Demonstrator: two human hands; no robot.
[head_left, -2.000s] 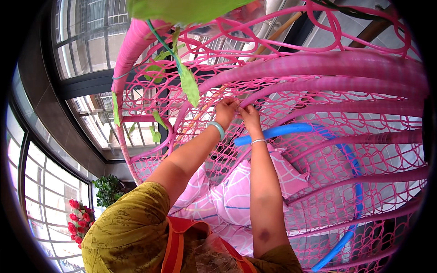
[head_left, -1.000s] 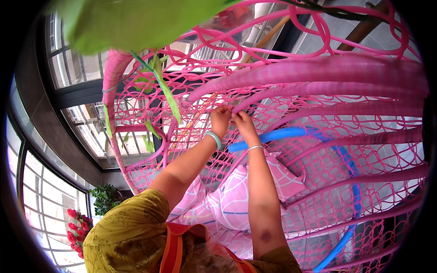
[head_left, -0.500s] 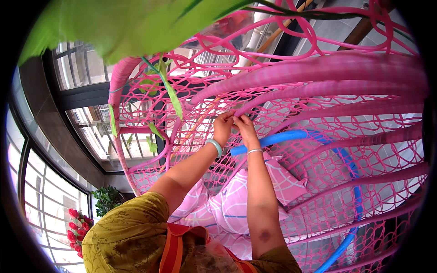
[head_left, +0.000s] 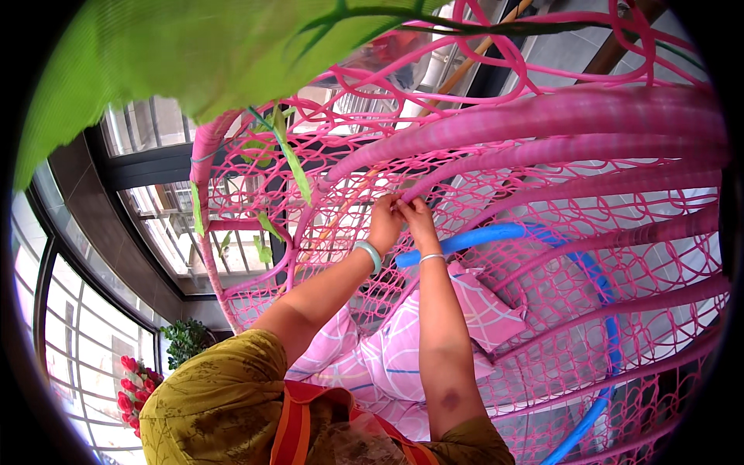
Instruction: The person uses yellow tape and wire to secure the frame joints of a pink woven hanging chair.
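My left hand [head_left: 385, 220] and my right hand [head_left: 420, 222] meet side by side at the lower left end of a pink wrapped bar [head_left: 465, 164]. The fingers of both are closed, pinching at that bar with the tips touching. Any small strand between the fingertips is too small to make out. The bar belongs to a curved pink frame woven with pink cord netting [head_left: 535, 263]. Below my right hand, a blue foam tube [head_left: 496, 232] curves down to the right. Pink patterned cushions [head_left: 395, 341] lie under my forearms.
A large green leaf [head_left: 201, 54] hangs close at the upper left. Thick pink bars [head_left: 542, 116] arch across the right side. Barred windows [head_left: 101, 349] stand at left, with red flowers [head_left: 133, 387] and a leafy plant [head_left: 186, 341] near them.
The view has shifted slightly, and the green leaf reaches lower at the left. Both hands stay at the same spot on the bar, with their fingers and wrists turned a little.
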